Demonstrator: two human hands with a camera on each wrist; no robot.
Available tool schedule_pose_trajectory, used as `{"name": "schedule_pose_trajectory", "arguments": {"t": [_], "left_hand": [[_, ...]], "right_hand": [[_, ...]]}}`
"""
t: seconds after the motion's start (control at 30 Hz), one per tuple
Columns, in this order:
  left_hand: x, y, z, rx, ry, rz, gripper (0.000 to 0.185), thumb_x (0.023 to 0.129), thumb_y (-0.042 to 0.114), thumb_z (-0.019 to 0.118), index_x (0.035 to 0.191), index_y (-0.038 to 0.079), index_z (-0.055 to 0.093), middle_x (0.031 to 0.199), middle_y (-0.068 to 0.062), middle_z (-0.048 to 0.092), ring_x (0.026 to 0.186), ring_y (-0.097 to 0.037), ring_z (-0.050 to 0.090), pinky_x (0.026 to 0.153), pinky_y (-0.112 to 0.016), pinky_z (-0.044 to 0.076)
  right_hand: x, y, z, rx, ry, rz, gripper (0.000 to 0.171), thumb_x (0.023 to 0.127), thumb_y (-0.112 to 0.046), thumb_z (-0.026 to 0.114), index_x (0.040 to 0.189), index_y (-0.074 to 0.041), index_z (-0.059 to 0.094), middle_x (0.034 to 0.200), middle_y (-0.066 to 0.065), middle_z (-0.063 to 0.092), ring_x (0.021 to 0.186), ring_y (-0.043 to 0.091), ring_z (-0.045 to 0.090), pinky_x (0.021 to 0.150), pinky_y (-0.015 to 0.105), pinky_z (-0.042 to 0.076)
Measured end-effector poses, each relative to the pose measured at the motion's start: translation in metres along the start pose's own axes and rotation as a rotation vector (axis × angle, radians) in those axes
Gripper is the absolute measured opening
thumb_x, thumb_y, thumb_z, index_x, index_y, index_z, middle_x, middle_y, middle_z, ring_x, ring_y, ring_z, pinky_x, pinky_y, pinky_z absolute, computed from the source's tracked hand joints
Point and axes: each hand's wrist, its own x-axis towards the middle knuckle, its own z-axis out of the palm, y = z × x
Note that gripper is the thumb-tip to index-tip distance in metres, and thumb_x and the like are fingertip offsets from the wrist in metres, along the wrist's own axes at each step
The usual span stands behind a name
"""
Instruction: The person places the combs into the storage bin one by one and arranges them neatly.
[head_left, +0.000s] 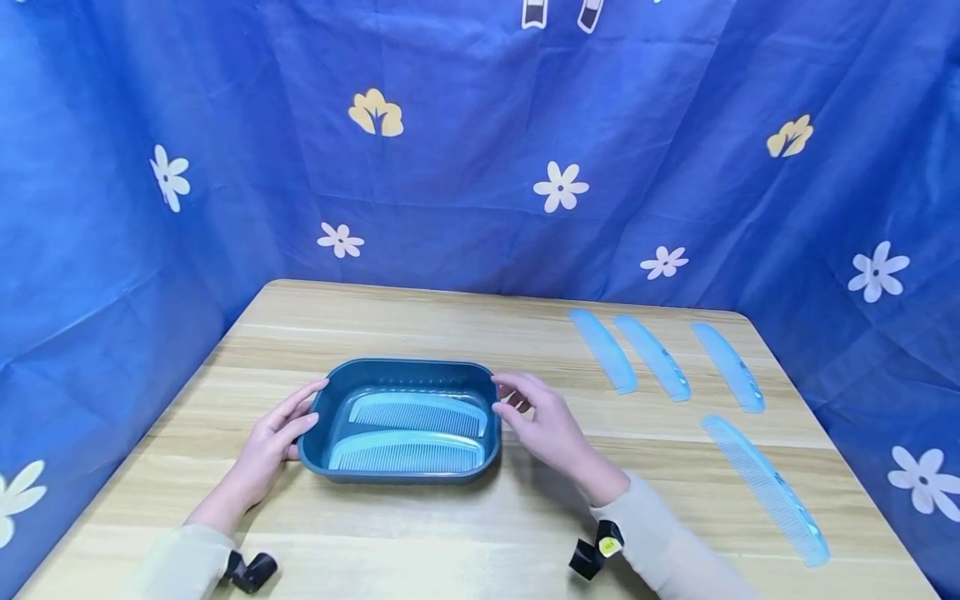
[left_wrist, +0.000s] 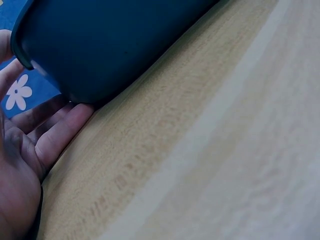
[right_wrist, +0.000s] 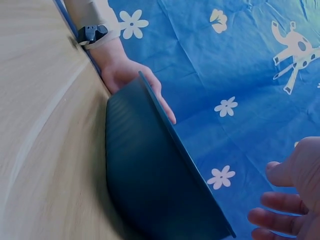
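A dark teal tray (head_left: 405, 363) sits on the wooden table (head_left: 465, 533), with two light blue combs (head_left: 420, 412) lying side by side in it. My left hand (head_left: 281, 425) lies against the tray's left end, straight fingers (left_wrist: 60, 132) touching the tray's wall (left_wrist: 110, 45) low down. My right hand (head_left: 536, 417) hovers at the right end with fingers relaxed and spread. In the right wrist view those fingers (right_wrist: 280, 200) stand a little apart from the tray (right_wrist: 150, 185), and the left hand (right_wrist: 130, 75) shows behind the tray's far end.
Three more light blue combs (head_left: 654, 357) lie in a row at the table's back right, and a longer one (head_left: 765, 487) lies near the front right edge. A blue flowered cloth (head_left: 480, 125) hangs behind and at both sides of the table.
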Motion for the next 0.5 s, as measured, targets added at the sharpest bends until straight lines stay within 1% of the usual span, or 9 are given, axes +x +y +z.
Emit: {"name": "schedule_pose_trajectory", "arguments": {"t": [0.17, 0.3, 0.37, 0.5], "left_hand": [[0.000, -0.001, 0.000, -0.011, 0.000, -0.002, 0.048, 0.099, 0.018, 0.046, 0.145, 0.018, 0.034, 0.139, -0.021, 0.031, 0.105, -0.007, 0.054, 0.063, -0.034, 0.055], [0.001, -0.001, 0.000, -0.025, -0.003, 0.002, 0.048, 0.099, 0.018, 0.046, 0.145, 0.018, 0.034, 0.137, -0.018, 0.034, 0.103, -0.008, 0.057, 0.064, -0.035, 0.055], [0.001, -0.002, 0.000, -0.025, -0.005, 0.002, 0.048, 0.099, 0.018, 0.046, 0.145, 0.017, 0.034, 0.137, -0.017, 0.034, 0.102, -0.008, 0.057, 0.064, -0.035, 0.055], [0.001, -0.002, 0.000, -0.015, -0.005, 0.000, 0.048, 0.099, 0.018, 0.046, 0.145, 0.018, 0.034, 0.137, -0.021, 0.032, 0.102, -0.007, 0.056, 0.064, -0.035, 0.055]], "right_hand": [[-0.007, 0.004, -0.009, -0.022, 0.041, 0.011, 0.029, 0.085, -0.006, 0.066, 0.114, -0.006, 0.063, 0.091, 0.003, 0.062, 0.079, 0.011, 0.057, 0.068, 0.025, 0.051], [-0.012, 0.009, -0.016, -0.045, 0.069, 0.008, 0.030, 0.084, -0.006, 0.067, 0.114, -0.007, 0.064, 0.091, 0.005, 0.062, 0.078, 0.010, 0.057, 0.067, 0.026, 0.051], [-0.015, 0.012, -0.019, -0.052, 0.083, 0.008, 0.030, 0.084, -0.006, 0.067, 0.114, -0.007, 0.064, 0.090, 0.005, 0.062, 0.078, 0.011, 0.058, 0.066, 0.026, 0.051], [-0.022, 0.019, -0.027, -0.059, 0.104, 0.022, 0.030, 0.084, -0.005, 0.067, 0.114, -0.007, 0.064, 0.090, 0.006, 0.063, 0.079, 0.011, 0.058, 0.066, 0.025, 0.051]]}}
